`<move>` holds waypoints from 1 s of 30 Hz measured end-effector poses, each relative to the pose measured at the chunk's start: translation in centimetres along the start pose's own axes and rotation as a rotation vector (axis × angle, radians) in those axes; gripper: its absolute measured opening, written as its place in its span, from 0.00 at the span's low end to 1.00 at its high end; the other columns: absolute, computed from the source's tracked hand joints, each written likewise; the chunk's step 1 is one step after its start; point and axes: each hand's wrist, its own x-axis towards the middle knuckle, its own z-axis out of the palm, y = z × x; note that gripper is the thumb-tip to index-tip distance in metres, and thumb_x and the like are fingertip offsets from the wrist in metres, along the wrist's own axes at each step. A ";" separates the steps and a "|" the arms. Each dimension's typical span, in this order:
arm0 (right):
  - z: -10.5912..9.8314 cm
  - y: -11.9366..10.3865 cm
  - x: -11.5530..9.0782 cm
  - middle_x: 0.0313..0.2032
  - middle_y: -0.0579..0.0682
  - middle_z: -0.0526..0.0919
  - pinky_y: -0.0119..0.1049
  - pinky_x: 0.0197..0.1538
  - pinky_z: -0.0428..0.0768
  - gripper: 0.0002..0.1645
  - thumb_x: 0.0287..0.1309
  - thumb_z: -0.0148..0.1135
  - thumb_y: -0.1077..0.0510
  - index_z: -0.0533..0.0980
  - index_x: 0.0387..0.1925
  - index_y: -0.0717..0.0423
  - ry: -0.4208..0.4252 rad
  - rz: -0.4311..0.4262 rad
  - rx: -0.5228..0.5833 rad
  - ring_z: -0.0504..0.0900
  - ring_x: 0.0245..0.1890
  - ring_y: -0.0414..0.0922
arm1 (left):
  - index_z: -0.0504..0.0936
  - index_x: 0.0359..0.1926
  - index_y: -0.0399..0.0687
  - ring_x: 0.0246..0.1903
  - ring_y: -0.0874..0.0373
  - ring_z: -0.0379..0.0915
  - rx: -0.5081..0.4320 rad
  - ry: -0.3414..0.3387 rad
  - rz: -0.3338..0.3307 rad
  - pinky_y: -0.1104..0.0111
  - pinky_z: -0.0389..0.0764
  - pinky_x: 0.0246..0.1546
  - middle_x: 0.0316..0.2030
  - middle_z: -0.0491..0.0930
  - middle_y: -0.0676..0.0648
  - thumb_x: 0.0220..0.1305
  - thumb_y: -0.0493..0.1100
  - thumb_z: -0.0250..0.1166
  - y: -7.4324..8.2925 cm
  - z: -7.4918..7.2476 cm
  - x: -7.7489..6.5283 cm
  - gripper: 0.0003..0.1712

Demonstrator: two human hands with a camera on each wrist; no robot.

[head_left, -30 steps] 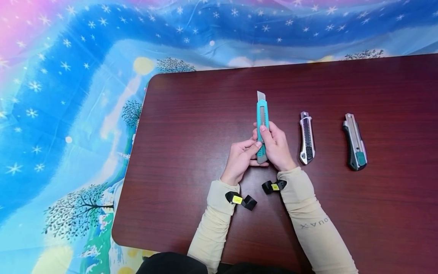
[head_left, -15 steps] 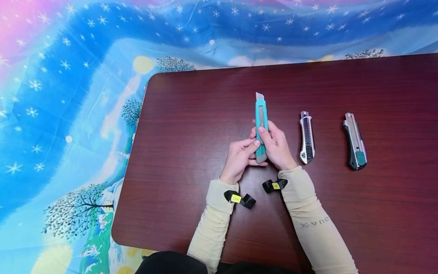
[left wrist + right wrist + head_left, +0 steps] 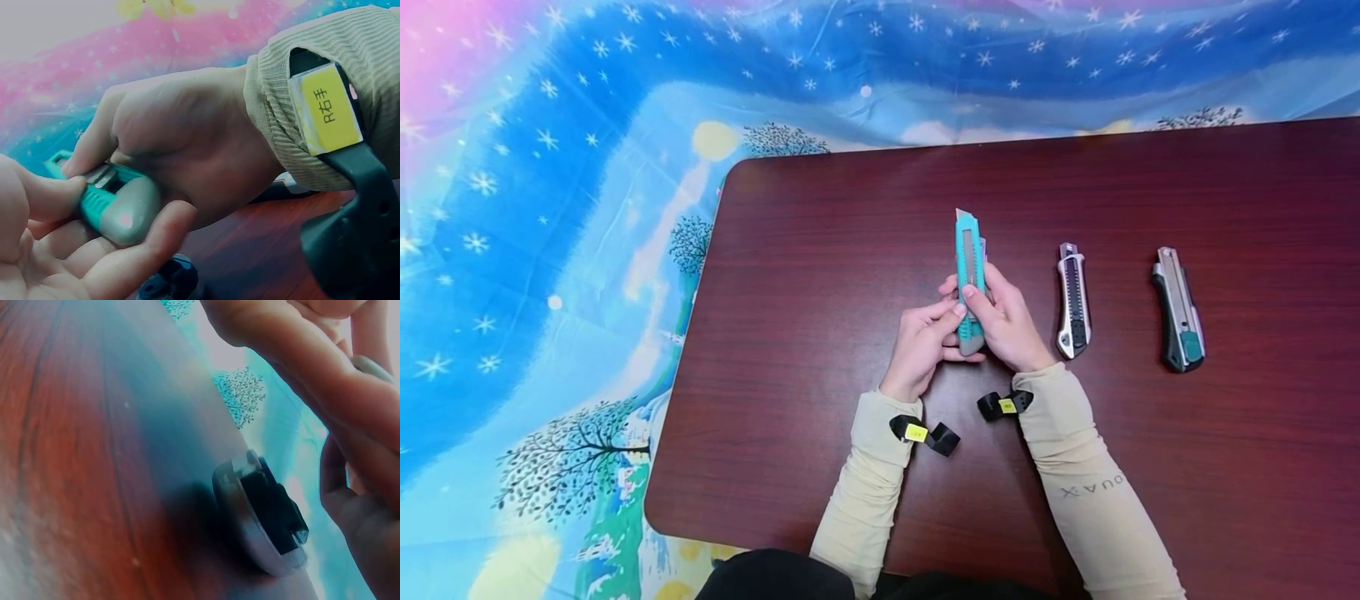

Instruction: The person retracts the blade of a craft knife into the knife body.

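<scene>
Both hands hold a teal utility knife (image 3: pixel 967 250), blade end pointing away from the body, with a short bit of blade showing at its tip. My right hand (image 3: pixel 1009 321) grips the right side of the body, thumb laid on its front. Lower down, my left hand (image 3: pixel 913 350) pinches the knife near the slider, its fingers behind and under the grey end. In the left wrist view the grey end cap (image 3: pixel 132 212) faces the camera, and the left thumb (image 3: pixel 56 195) presses at the metal slider (image 3: pixel 100 176).
A silver and black utility knife (image 3: pixel 1073 304) lies on the dark red table (image 3: pixel 820 250) right of the hands. Farther right lies another utility knife (image 3: pixel 1180 312), silver with black and dark green. A patterned cloth (image 3: pixel 625 100) hangs beyond the table's left and far edges.
The blade has drawn back into the teal knife and shows much shorter. The knife has tilted and shifted slightly left, with the right thumb lower in view.
</scene>
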 end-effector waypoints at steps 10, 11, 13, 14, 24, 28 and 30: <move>0.1 -1.1 0.0 0.43 0.67 0.75 0.31 0.47 0.75 0.16 0.62 0.41 0.70 0.66 0.51 0.67 -0.043 -0.012 -0.001 0.77 0.40 0.51 | 0.74 0.51 0.33 0.26 0.52 0.81 -0.003 0.016 0.001 0.49 0.80 0.28 0.44 0.76 0.29 0.62 0.42 0.56 0.3 0.0 -0.1 0.20; 0.1 -1.1 0.0 0.44 0.66 0.75 0.32 0.48 0.75 0.16 0.62 0.41 0.71 0.66 0.51 0.66 -0.051 -0.015 -0.001 0.76 0.40 0.52 | 0.74 0.51 0.33 0.26 0.52 0.81 -0.001 0.018 0.002 0.49 0.80 0.28 0.44 0.77 0.30 0.62 0.42 0.56 0.3 0.0 -0.1 0.20; 0.0 -1.0 0.0 0.45 0.66 0.74 0.32 0.49 0.75 0.18 0.61 0.41 0.71 0.65 0.53 0.66 -0.065 -0.022 -0.005 0.76 0.41 0.53 | 0.75 0.50 0.32 0.26 0.51 0.81 -0.003 0.024 0.006 0.49 0.80 0.28 0.44 0.77 0.32 0.62 0.42 0.56 0.3 0.0 -0.1 0.19; 0.0 -1.0 0.0 0.45 0.66 0.74 0.32 0.49 0.74 0.19 0.61 0.42 0.71 0.65 0.54 0.65 -0.071 -0.025 -0.009 0.76 0.42 0.54 | 0.75 0.50 0.32 0.26 0.51 0.81 -0.005 0.024 0.009 0.49 0.80 0.28 0.44 0.77 0.32 0.62 0.42 0.56 0.3 0.0 -0.1 0.19; -1.0 0.6 0.3 0.47 0.61 0.76 0.32 0.46 0.77 0.19 0.63 0.45 0.66 0.65 0.55 0.63 -0.005 -0.028 0.162 0.78 0.42 0.48 | 0.72 0.52 0.29 0.35 0.51 0.80 -0.044 -0.066 0.033 0.52 0.80 0.38 0.45 0.77 0.31 0.63 0.41 0.55 0.2 0.3 0.0 0.21; -1.2 0.9 0.3 0.46 0.59 0.79 0.31 0.44 0.78 0.18 0.64 0.47 0.60 0.68 0.53 0.64 0.048 0.017 0.191 0.79 0.41 0.47 | 0.72 0.53 0.31 0.38 0.48 0.79 0.017 -0.090 0.123 0.56 0.80 0.39 0.44 0.78 0.33 0.64 0.42 0.54 -1.2 -0.1 0.5 0.21; -1.0 1.1 0.2 0.42 0.55 0.82 0.30 0.45 0.77 0.18 0.63 0.48 0.57 0.71 0.50 0.63 0.080 0.066 0.159 0.80 0.41 0.45 | 0.74 0.52 0.33 0.38 0.48 0.80 0.040 -0.064 0.170 0.57 0.81 0.38 0.44 0.78 0.35 0.63 0.44 0.55 -1.7 -0.4 0.8 0.21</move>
